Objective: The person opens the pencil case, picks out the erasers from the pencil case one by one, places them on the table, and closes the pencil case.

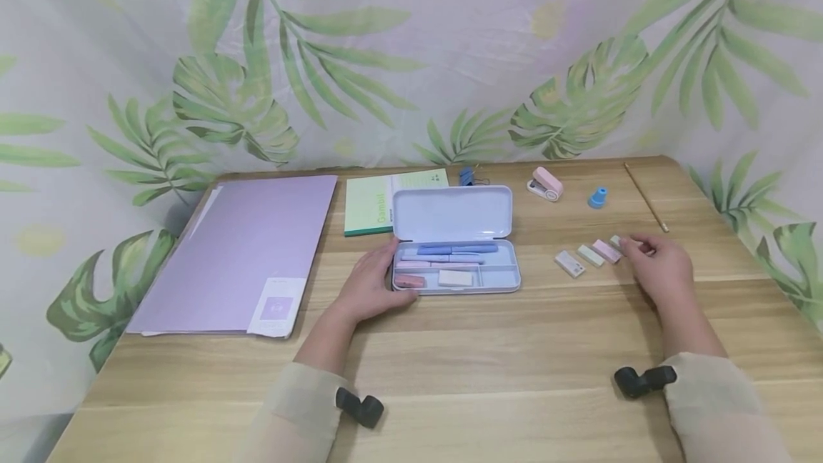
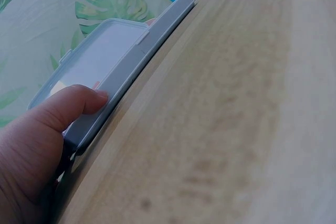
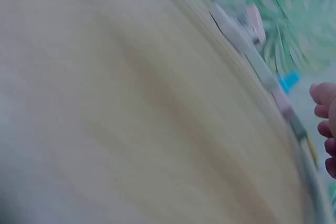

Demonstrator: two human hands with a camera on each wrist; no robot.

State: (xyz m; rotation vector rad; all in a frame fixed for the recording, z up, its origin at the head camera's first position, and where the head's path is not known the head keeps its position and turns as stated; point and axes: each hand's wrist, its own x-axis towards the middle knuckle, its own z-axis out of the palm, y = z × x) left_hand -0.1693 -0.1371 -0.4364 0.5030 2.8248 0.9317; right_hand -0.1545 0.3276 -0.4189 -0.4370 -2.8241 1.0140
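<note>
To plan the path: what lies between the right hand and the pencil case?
In the head view: a row of erasers, then bare tabletop up to the pencil case.

We observe the pale blue case (image 1: 508, 278) open, lid (image 1: 452, 213) raised; four small erasers (image 1: 590, 256) lie rowed rightward.

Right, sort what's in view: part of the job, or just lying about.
Likely in the job: open pencil case, gripped by left hand; four loose erasers, right hand close by.
Likely lying about: purple folder, green notebook, blue clip, pink stapler, blue cone, pencil.
</note>
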